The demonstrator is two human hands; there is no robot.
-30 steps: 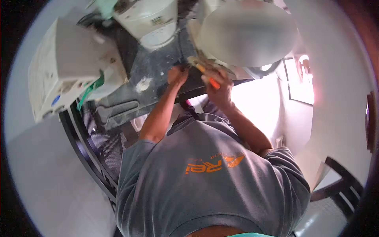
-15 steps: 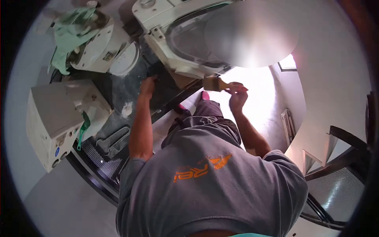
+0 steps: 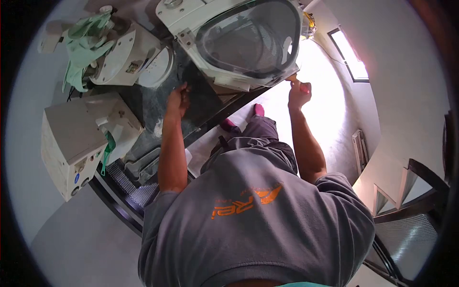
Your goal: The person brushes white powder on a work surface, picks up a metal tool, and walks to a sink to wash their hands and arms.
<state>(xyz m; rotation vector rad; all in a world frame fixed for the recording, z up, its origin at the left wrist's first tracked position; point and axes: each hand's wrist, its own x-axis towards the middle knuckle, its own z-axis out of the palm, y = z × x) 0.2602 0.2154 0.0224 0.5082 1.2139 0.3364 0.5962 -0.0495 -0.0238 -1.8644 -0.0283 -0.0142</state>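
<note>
My right hand (image 3: pixel 300 97) is closed around the handle of a flat brush (image 3: pixel 292 77), beside the front right corner of a white machine with a dark-rimmed clear window (image 3: pixel 248 38). Only the brush's handle end shows clearly; its bristles cannot be made out. My left hand (image 3: pixel 177 101) hovers over or rests on the dark worktop (image 3: pixel 196 103), its fingers curled in. Whether anything is inside those fingers is hidden. To the left of this hand is a round white lid or dish (image 3: pixel 158 69) in front of a second white machine (image 3: pixel 122 57).
Pale green gloves (image 3: pixel 88 43) drape over the second machine. A boxy white unit (image 3: pixel 76 138) with a green-handled brush (image 3: pixel 109 147) stands at the left, near a clear tray (image 3: pixel 143 165). A bright window (image 3: pixel 348 55) and dark railing (image 3: pixel 411 215) are on the right.
My right hand has moved up and slightly right with the brush, which was held out sideways before. My left hand has shifted little. The view has tilted, showing the machine's whole window.
</note>
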